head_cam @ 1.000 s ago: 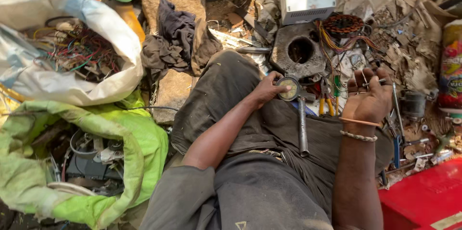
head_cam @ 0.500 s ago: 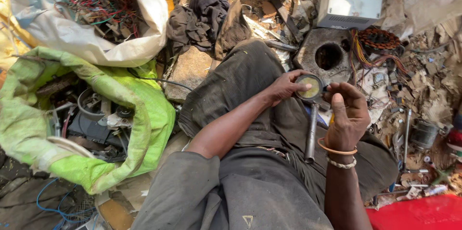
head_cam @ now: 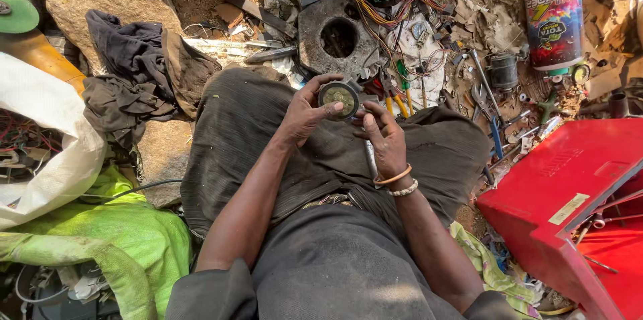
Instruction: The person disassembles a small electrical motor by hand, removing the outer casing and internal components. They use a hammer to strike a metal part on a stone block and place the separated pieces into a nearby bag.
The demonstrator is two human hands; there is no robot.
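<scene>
Compared with half a second ago, both hands have risen slightly over the lap and the round part now faces the camera more squarely. Left hand (head_cam: 305,116) grasps the small round metal part (head_cam: 338,97), fingers (head_cam: 320,82) curled over its rim and the thumb against its face. Right hand (head_cam: 383,140) meets the part from below; its fingers are bent and touching the underside, though whether they actually clamp it cannot be told. A slim metal tool (head_cam: 370,158) lies on the lap just beneath the right hand. Beyond the knees on the ground: a stone block with a round hole (head_cam: 337,39), a bundle of coloured wires (head_cam: 395,15), yellow-handled pliers (head_cam: 395,96). A red case (head_cam: 569,193) stands to the right, a green sack (head_cam: 114,240) to the left.
</scene>
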